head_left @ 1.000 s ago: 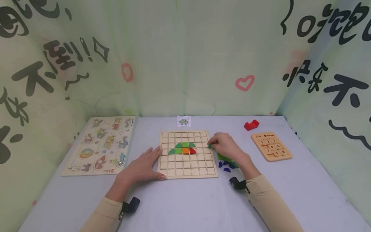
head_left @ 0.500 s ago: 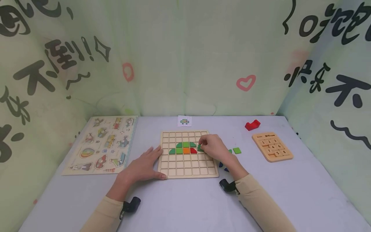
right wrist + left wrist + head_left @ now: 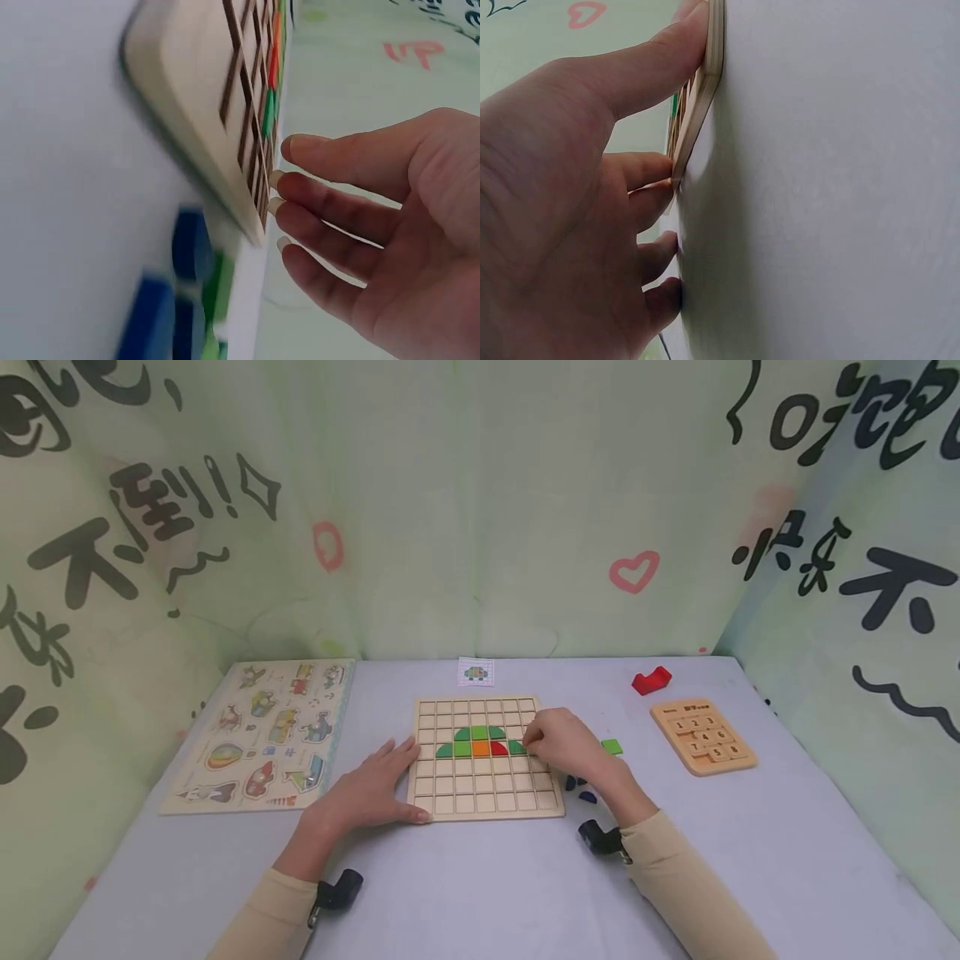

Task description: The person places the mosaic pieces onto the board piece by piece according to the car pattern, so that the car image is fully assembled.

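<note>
A wooden grid board (image 3: pixel 465 793) lies on the white table. On it, green quarter-round and square pieces, an orange square (image 3: pixel 481 748) and a red quarter-round piece (image 3: pixel 498 748) form two rows. A dark green quarter-round piece (image 3: pixel 516 747) sits in a cell right of the red one. My right hand (image 3: pixel 562 742) hovers over the board's right side, just beside that piece; in the right wrist view its fingers (image 3: pixel 330 210) bend loosely with nothing between them. My left hand (image 3: pixel 378 785) rests at the board's left edge, thumb (image 3: pixel 667 60) on the near corner, fingers spread.
Blue pieces (image 3: pixel 588 797) and a green square (image 3: pixel 612 747) lie right of the board. A small pattern card (image 3: pixel 476 672) is behind it. Farther right are a red block (image 3: pixel 651 681) and a wooden number puzzle (image 3: pixel 703 737). A picture puzzle board (image 3: pixel 251 735) occupies the left side.
My right hand carried the dark green piece leftward onto the board and let go of it beside the red piece, then drew back slightly right. The left hand stays put.
</note>
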Motion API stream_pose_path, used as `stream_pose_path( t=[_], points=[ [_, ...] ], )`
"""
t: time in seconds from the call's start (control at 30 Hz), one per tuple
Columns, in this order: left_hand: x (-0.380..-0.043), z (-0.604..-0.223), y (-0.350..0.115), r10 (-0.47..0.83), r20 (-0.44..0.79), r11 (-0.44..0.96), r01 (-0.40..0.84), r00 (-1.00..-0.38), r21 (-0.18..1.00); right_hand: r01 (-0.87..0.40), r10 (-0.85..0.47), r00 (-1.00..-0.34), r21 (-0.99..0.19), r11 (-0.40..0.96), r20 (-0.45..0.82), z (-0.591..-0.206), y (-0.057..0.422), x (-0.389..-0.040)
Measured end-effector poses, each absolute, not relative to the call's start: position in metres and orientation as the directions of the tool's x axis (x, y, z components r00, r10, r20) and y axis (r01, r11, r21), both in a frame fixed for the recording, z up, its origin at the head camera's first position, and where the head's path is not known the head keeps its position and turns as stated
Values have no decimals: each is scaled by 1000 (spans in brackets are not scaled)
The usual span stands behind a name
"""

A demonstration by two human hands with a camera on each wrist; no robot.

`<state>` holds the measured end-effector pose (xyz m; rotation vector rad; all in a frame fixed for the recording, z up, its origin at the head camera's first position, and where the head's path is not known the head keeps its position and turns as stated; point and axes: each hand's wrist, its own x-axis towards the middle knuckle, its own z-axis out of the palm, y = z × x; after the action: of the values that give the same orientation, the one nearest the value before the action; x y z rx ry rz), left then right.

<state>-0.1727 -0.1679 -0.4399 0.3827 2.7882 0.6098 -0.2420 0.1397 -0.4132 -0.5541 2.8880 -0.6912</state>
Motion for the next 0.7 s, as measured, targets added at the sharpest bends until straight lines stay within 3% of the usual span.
stream_pose_path(
  t=[0.3,0.7],
  points=[
    [-173,-439,-167,308,-192,878,201,-932,436,-190,-268,-953,-414,890,-140,-410,200,-247],
    [-173,-439,-167,316,-188,872,207,-930,443,-239,-307,-942,-374,896,-135,-416,223,-247]
  ],
)
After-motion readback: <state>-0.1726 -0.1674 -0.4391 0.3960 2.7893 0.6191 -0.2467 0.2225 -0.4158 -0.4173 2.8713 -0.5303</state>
